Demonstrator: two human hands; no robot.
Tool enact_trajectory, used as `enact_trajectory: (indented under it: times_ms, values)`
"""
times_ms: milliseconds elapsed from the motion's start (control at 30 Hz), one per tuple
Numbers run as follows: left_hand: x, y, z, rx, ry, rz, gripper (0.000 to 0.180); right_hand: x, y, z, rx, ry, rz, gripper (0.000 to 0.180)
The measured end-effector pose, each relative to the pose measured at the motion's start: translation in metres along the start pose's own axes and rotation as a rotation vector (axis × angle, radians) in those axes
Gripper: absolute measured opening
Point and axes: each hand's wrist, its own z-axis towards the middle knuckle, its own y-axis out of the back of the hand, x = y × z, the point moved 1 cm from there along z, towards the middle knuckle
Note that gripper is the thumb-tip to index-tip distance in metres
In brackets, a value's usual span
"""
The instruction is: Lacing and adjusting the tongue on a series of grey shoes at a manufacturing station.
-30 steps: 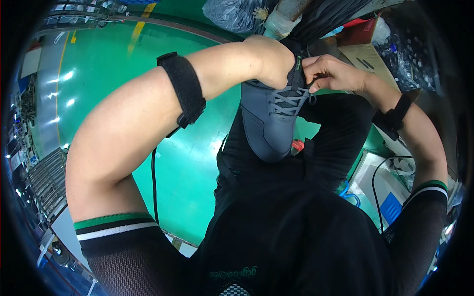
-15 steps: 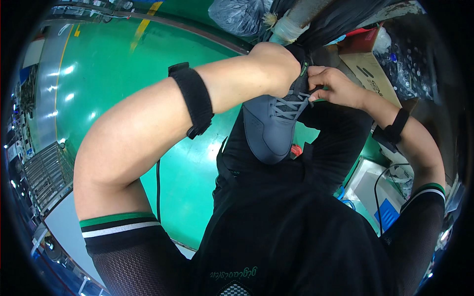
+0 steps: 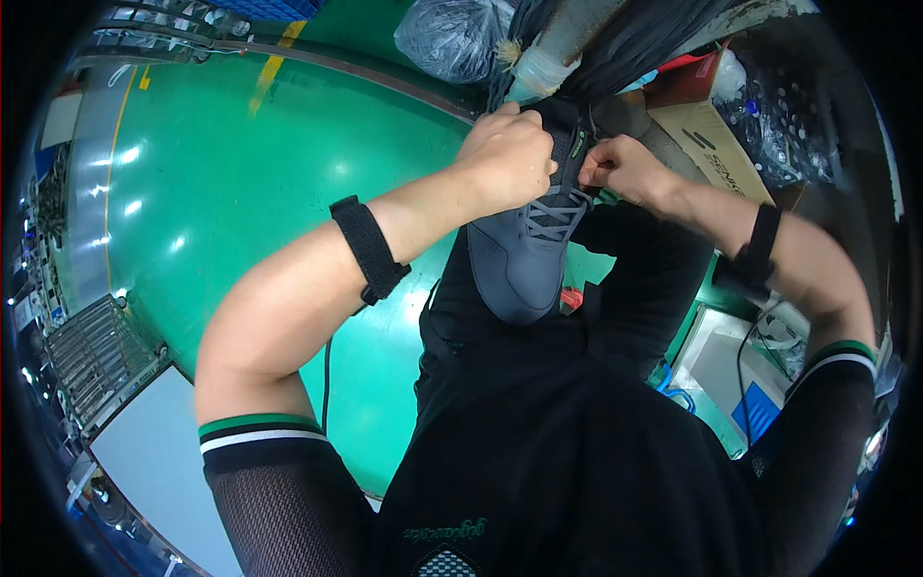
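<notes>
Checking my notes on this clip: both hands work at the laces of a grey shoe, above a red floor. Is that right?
Not quite: the floor is green, not red, as the head view shows. The rest holds: the left hand and right hand are both at the laces of the grey shoe.

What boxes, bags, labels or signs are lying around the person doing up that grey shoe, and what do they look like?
Cardboard box: upper right, behind the right hand; brown, rectangular, dark printing on its side.
Plastic bag: top centre on the green floor; dark, shiny, bulging.
Clear bag: far right beside the box; see-through, filled with small dark pieces.
White device: lower right; flat, with a blue label patch and a black cable.
No screens show.
</notes>
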Motion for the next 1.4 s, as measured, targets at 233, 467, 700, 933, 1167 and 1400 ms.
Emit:
enact_trajectory:
  times_ms: [233,467,700,933,1167,1400]
  values:
    - [0.0,-0.004,-0.017,-0.351,0.042,-0.497,0.014,0.051,-0.037,-0.075,-0.425,0.529,0.232,0.004]
    - [-0.043,0.043,-0.02,-0.704,-0.114,-0.49,0.004,0.072,-0.055,-0.061,-0.116,0.6,0.65,0.007]
    - [-0.097,-0.028,-0.087,-0.258,0.202,-1.123,0.042,0.047,-0.053,-0.108,-0.389,0.579,1.035,0.017]
    - [0.044,0.026,-0.09,-0.764,0.452,-1.423,0.019,-0.102,0.0,-0.141,-0.956,0.1,1.221,0.018]
    - [0.027,-0.006,-0.067,-0.677,0.401,-0.629,0.017,-0.029,-0.056,-0.08,-0.761,0.091,0.455,0.018]
    - [0.001,0.004,-0.053,-0.511,0.507,-1.069,0.016,-0.013,-0.055,-0.061,-0.764,0.099,0.303,0.013]
